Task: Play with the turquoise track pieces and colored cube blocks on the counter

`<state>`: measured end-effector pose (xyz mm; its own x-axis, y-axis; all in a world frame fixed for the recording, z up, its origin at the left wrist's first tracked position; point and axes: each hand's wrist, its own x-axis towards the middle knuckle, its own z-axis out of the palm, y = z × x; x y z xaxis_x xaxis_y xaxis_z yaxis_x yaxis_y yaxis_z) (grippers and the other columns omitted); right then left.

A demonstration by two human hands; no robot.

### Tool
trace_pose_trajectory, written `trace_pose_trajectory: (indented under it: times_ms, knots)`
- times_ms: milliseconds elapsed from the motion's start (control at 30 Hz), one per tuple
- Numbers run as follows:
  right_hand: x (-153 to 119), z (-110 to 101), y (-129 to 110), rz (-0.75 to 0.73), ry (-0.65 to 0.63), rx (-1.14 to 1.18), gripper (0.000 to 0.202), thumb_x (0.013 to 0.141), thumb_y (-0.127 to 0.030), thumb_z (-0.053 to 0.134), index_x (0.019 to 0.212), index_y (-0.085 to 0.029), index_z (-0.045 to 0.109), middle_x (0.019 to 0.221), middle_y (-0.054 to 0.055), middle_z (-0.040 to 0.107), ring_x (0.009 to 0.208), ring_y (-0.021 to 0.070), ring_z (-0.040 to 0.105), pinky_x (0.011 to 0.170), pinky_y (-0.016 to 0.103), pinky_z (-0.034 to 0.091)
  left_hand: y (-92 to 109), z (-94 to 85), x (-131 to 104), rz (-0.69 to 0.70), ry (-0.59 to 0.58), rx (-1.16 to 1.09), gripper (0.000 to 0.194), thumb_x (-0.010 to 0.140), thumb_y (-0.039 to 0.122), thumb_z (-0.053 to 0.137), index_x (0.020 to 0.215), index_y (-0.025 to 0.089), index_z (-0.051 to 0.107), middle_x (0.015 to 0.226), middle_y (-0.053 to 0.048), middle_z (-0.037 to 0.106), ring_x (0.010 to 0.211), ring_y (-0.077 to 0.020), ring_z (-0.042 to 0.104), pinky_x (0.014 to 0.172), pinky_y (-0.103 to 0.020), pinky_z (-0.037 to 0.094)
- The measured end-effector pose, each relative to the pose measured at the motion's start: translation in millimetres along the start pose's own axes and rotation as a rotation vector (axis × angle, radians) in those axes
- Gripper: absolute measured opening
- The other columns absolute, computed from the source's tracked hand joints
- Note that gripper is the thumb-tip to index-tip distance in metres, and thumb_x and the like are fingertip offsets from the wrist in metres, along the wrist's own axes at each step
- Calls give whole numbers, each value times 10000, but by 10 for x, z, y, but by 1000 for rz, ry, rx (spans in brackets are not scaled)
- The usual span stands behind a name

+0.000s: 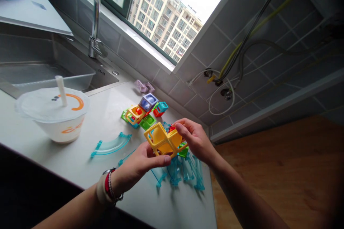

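Note:
Between my two hands, above the counter, is a yellow toy block piece with open square frames. My left hand grips it from below, thumb along its lower edge. At its right end, the fingers of my right hand are closed on the piece, with a bit of red showing by the fingertips. Under and behind the hands lie several clear blue track pieces, partly hidden. A green block shows just below my right fingers. Beyond is a pile of colourful cube blocks.
A curved clear blue track lies left of my hands on the white counter. Farther left stand a lidded cup with a straw, a sink and a faucet. Purple pieces rest near the tiled wall.

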<state>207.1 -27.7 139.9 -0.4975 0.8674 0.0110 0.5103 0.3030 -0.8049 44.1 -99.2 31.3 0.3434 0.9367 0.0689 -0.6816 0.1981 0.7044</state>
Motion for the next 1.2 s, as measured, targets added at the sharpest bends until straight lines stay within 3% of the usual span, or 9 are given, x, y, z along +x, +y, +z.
trace_pose_trajectory:
  times_ms: [167,267,333,467,600,700,800,1033,1200]
  knots:
    - [157,-84,82,2,49,-3,557,956,-695,507,937,-185,731,798,31,700,667,162,622,606,259,485,-32,25,25,-59,100,34,518,773,355,868,1227,176,693,1152,-118,745,1017,-260,707,754,-289,581]
    - [337,-156,170,-21,134,88,596,950,-722,476,927,-183,729,854,60,713,705,173,652,613,265,525,-18,20,34,22,167,64,470,767,380,858,1155,165,701,1054,-97,743,882,-208,689,630,-236,554]
    - [488,-196,220,-56,159,124,535,931,-690,542,930,-184,715,881,65,712,735,182,673,629,277,551,5,13,19,73,137,147,398,760,379,854,1056,154,712,933,-71,731,741,-167,649,545,-215,516]
    - [712,-83,240,-219,201,-62,330,943,-519,629,969,-195,690,858,45,710,749,178,682,670,279,559,86,59,-81,165,-121,343,346,765,300,841,1065,186,712,1001,-72,747,834,-203,683,718,-276,574]
    - [751,385,241,-518,83,-427,204,1013,-345,537,1011,-209,689,948,56,701,777,163,662,721,282,549,148,124,-171,231,-308,463,300,787,252,786,1067,195,694,960,-75,752,821,-219,694,743,-298,568]
    - [765,745,297,-682,-7,-662,207,985,-275,576,1154,-194,665,1123,112,681,932,215,675,804,326,564,183,112,-196,312,-270,565,436,733,244,817,1143,182,681,1039,-105,746,879,-249,707,796,-321,573]
    - [829,923,382,-693,3,-819,315,955,-248,637,1264,-189,623,1240,145,639,972,243,671,791,343,577,243,70,-214,386,-227,646,487,731,280,848,1178,188,679,1148,-125,729,998,-273,705,903,-336,562]
    - [1043,903,542,-740,29,-860,118,1003,-268,594,1083,-206,654,1255,135,611,1068,260,629,917,385,559,341,-19,-214,407,-135,745,510,750,310,851,1211,197,664,1202,-124,717,1074,-283,695,960,-341,550]
    - [1095,881,588,-722,-38,-829,49,982,-246,623,1013,-212,640,1221,117,614,1072,242,623,923,368,560,342,7,-201,385,-176,707,485,760,310,835,1196,185,661,1150,-120,742,1007,-267,716,893,-324,575]
